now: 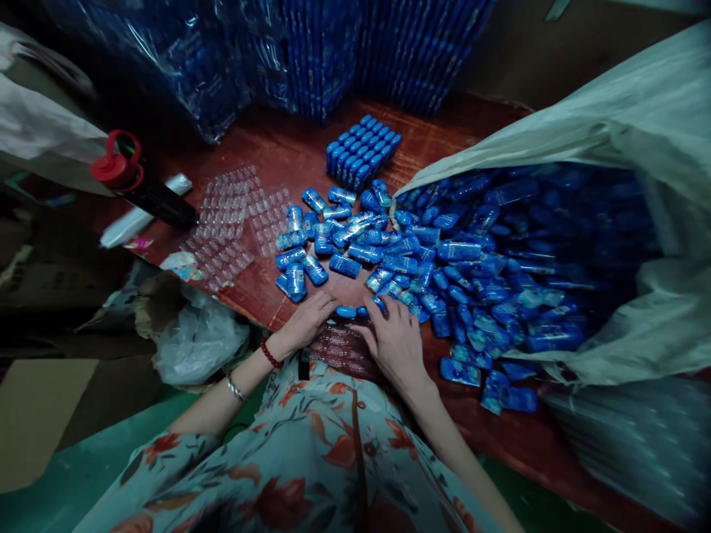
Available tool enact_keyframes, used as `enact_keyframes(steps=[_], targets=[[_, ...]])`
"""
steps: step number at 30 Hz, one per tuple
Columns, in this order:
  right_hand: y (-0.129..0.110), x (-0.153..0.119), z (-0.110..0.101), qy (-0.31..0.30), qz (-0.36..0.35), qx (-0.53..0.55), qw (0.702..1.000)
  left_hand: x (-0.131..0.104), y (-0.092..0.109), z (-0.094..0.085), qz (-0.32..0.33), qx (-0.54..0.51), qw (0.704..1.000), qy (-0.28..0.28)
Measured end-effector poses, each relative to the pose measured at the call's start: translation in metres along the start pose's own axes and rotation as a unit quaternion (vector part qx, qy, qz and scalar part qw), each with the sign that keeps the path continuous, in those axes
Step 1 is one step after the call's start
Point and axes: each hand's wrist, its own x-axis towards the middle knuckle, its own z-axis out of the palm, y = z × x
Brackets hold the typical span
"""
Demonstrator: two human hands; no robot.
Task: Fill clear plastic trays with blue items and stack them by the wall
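A clear molded plastic tray [340, 348] lies at the table's front edge, close to my body. Along its far side stands a short row of small blue packs [346, 312]. My left hand [307, 321] is at the left end of that row with its fingers curled; what they pinch is hidden. Between the thumb and fingers of my right hand [398, 337] is a small blue pack [379, 303] at the row's right end. Just beyond my hands, many loose blue packs in shiny wrap [344, 265] lie heaped on the table.
A large white sack [605, 111] spills blue packs from the right. Behind the heap sits a filled block of packs [364, 152], with tall blue stacks [389, 52] farther back. To the left are clear empty trays [222, 203] and a black bottle with red lid [161, 201].
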Motion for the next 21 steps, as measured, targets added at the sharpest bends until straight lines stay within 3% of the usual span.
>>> enact_keyframes(steps=[5, 9, 12, 17, 21], targets=[[-0.012, 0.012, 0.01, 0.073, -0.096, 0.06, 0.991, 0.0, -0.001, 0.0, 0.001, 0.018, 1.0, 0.019], [-0.015, 0.022, 0.015, 0.055, -0.119, 0.061, 0.989, -0.004, 0.006, -0.002, -0.03, 0.076, 0.996, 0.032], [-0.012, 0.026, 0.012, 0.028, -0.131, 0.045, 0.99, -0.012, 0.025, -0.005, -0.112, 0.131, 0.984, 0.036], [-0.004, 0.029, 0.011, 0.03, -0.162, 0.038, 0.986, -0.027, 0.057, 0.001, -0.202, 0.162, 0.966, -0.02], [0.001, 0.033, 0.007, 0.004, -0.19, 0.018, 0.982, -0.031, 0.059, 0.009, -0.219, 0.189, 0.956, -0.053]])
